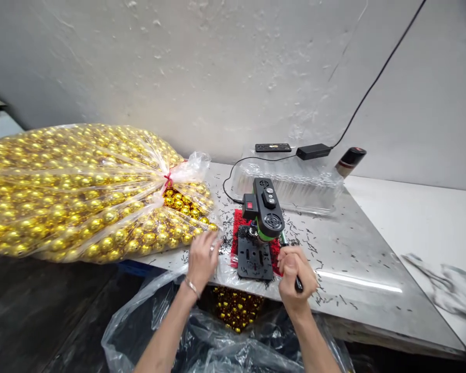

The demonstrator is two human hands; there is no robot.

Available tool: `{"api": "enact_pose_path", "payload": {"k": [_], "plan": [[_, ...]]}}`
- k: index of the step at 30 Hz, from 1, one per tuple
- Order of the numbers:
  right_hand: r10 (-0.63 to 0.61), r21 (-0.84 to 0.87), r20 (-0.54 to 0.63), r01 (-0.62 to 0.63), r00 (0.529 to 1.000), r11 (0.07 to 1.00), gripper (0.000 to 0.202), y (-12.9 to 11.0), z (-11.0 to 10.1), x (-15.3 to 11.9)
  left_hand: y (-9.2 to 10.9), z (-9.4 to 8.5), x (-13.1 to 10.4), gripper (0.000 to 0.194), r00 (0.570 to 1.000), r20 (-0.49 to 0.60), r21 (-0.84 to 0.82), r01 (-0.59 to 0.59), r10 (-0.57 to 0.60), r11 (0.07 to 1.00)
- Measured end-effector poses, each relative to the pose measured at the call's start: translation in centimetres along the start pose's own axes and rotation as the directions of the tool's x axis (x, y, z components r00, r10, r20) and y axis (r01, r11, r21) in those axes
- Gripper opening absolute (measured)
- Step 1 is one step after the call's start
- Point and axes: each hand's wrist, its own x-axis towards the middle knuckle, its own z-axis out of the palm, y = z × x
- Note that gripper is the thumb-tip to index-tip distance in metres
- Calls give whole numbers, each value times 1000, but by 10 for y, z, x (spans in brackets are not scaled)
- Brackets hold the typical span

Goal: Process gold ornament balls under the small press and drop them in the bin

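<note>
My right hand [297, 277] is wrapped around the black-gripped lever handle [299, 284] of a small black bench press machine [269, 207]. The machine has a slotted base plate [255, 261] and stands on a red mat [239, 223]. To the left of the base plate, my left hand [204, 256] is beside loose shiny gold balls [182, 202] at an opening in a large clear bag [81, 191]. Its fingers are slightly bent and apart, and I see no ball between them. Below the table edge, more gold balls [236, 309] lie in an open clear plastic bag [140, 311].
Black shavings are scattered over the metal tabletop [357, 259]. Behind the machine are a clear plastic tray [295, 181], a power adapter [314, 151] with a cable, a flat black object [273, 147] and a leaning dark-capped can [349, 161]. Crumpled material [454, 287] lies on the right.
</note>
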Motion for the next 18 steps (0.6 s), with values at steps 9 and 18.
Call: {"api": "enact_pose_path", "payload": {"k": [9,18], "plan": [[13,-6,-2,-13,1000,1000,30,1,2,-2,-36,8,99,11,838,439,361,167,-326,917],[-16,1,3,16,1000,1000,29,-1,2,-1,-35,-25,52,41,767,408,-802,561,-495,208]]}}
